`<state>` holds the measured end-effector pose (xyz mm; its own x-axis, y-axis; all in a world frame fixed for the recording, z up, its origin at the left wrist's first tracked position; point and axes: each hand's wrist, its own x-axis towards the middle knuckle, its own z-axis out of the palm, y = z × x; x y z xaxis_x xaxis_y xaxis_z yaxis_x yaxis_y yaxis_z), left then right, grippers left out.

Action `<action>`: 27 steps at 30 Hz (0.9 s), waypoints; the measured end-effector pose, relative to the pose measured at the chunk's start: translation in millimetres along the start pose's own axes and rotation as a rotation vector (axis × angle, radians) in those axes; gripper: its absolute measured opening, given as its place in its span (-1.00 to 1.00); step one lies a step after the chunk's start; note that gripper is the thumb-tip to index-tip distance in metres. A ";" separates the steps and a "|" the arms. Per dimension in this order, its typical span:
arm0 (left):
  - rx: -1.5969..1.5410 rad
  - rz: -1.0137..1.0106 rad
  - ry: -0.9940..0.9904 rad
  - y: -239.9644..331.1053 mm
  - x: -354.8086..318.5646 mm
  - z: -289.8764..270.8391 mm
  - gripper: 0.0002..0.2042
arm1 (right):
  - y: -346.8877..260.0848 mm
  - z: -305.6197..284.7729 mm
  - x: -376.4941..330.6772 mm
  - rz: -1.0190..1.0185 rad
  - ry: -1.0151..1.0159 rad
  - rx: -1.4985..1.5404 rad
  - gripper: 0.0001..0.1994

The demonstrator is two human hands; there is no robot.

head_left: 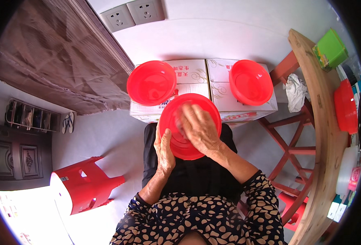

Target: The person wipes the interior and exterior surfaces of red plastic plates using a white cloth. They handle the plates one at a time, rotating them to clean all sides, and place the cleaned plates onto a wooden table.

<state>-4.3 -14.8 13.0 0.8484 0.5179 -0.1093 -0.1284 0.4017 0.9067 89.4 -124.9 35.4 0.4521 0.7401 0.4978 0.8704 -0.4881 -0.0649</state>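
Note:
A round red plastic basin (188, 152) is tilted toward me above my lap. My left hand (164, 151) grips its left rim, thumb over the edge. Inside the basin, my right hand (198, 128) presses against the inner wall with fingers together, slightly smeared by motion. A pale, blurred patch shows beside its fingers; what it is I cannot make out. Beyond my hands, two more red basins stand on cardboard boxes (239, 112): the left basin (152, 83) and the right basin (251, 83), each with a shiny bottom.
At right stands a wooden table (325, 163) with a green box (331, 48) and another red basin (345, 107). A white cloth (296, 93) hangs by its red legs. A red stool (84, 183) lies on its side at left. Slippers (68, 122) lie near a shoe rack (31, 116).

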 end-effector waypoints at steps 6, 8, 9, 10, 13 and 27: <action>0.059 0.076 0.033 8.0 4.7 7.4 -0.53 | -6.5 -1.4 -13.6 0.209 -0.009 0.024 -0.68; 0.067 0.079 0.042 10.4 4.5 9.8 -0.54 | -16.7 3.8 -21.1 0.165 -0.020 0.191 -0.69; 0.080 0.062 0.043 8.8 4.2 9.1 -0.55 | -21.9 2.2 -22.5 0.154 -0.008 0.292 -0.69; 0.096 0.047 0.043 6.1 3.7 6.8 -0.56 | -28.0 -4.8 -22.1 0.249 -0.159 0.497 -0.53; 0.086 -0.009 0.039 -4.3 2.1 -1.0 -0.56 | -27.9 5.8 -17.8 0.194 -0.121 0.837 -0.55; -0.084 -0.106 -0.057 6.1 -1.0 -2.8 -0.49 | 26.2 7.3 40.5 -0.050 0.242 0.171 -0.82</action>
<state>-7.3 -10.8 17.5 0.8872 0.4259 -0.1774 -0.0767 0.5153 0.8536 132.0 -104.3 47.6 0.3660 0.6195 0.6944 0.9200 -0.3532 -0.1698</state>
